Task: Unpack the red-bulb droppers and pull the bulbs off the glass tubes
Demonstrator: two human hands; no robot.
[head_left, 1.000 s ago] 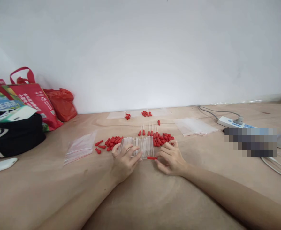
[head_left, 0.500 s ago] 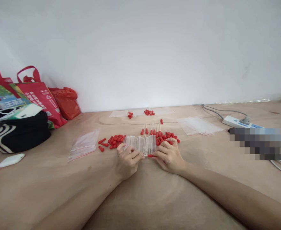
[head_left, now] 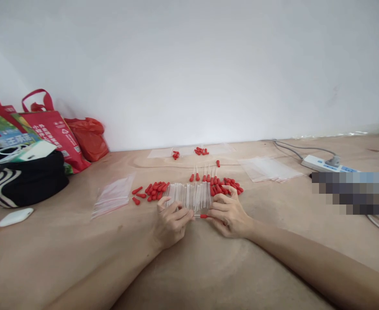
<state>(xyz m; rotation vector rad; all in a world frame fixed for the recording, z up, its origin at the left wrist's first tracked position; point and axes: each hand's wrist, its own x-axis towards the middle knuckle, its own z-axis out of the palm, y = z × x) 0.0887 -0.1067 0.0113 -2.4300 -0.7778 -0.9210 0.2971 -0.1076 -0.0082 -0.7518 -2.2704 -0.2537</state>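
Between my hands a clear glass dropper tube (head_left: 197, 216) lies level, its right end in a red rubber bulb (head_left: 203, 216). My left hand (head_left: 175, 221) is closed, pinching the tube near its left part. With fingertips pressed together, my right hand (head_left: 228, 215) grips the bulb's right end. Just beyond them lies a row of loose clear tubes (head_left: 189, 196). Red bulbs are piled left of the row (head_left: 157, 189) and right of it (head_left: 231, 184). Behind the row, several tubes with bulbs fitted (head_left: 205, 177) lie pointing away from me.
Clear zip bags lie at left (head_left: 113, 196) and right (head_left: 268, 168). More bagged droppers (head_left: 201, 151) are by the wall. A black striped bag (head_left: 24, 178), red shopping bags (head_left: 52, 133) and a white case (head_left: 16, 216) stand left. A power strip (head_left: 318, 163) with cables is at right.
Both hands have come slightly nearer to me with the dropper. More of the tube and red bulb now shows between my fingers.
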